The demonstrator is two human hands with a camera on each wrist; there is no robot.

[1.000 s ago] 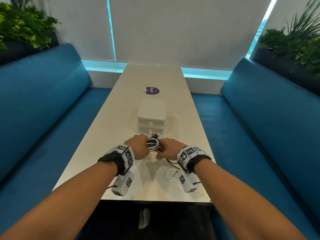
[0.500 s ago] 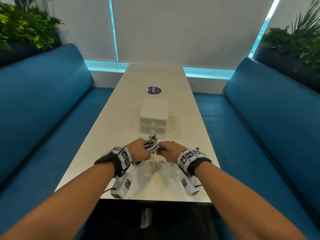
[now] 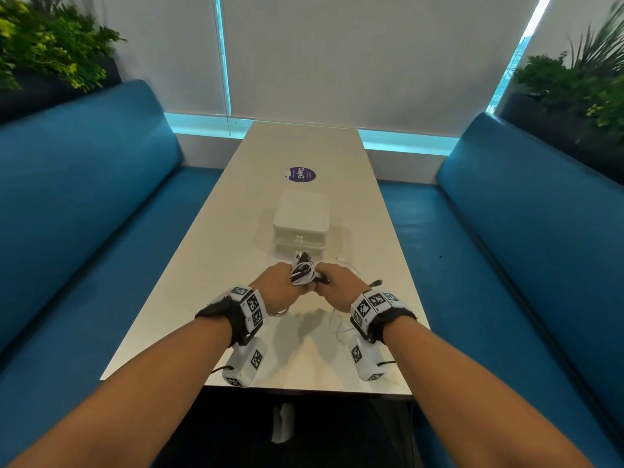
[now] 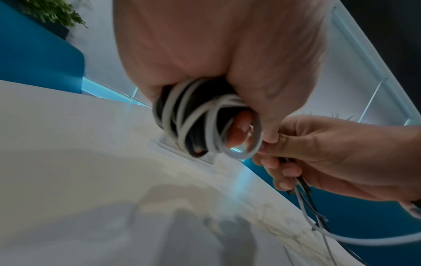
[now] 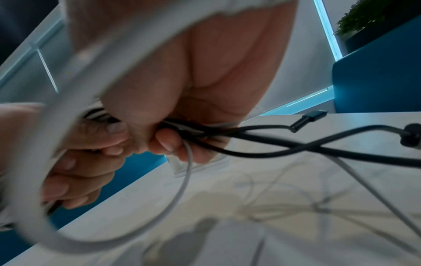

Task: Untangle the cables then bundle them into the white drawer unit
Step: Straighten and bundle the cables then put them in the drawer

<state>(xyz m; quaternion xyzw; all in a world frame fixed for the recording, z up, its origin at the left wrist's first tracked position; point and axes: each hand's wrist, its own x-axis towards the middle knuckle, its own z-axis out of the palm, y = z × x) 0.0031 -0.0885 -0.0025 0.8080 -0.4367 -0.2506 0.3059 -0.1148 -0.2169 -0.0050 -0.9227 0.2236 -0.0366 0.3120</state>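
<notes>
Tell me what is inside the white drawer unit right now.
Nothing can be seen inside: both drawers of the white drawer unit look closed, so their contents are hidden. The cable bundle is outside it, in the grip of the left hand and right hand.

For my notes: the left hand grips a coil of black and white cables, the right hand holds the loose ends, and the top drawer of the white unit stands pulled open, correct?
Not quite. The white drawer unit has both drawers closed, as the head view shows. The rest holds: the left hand grips the cable coil and the right hand holds the loose ends.
</notes>
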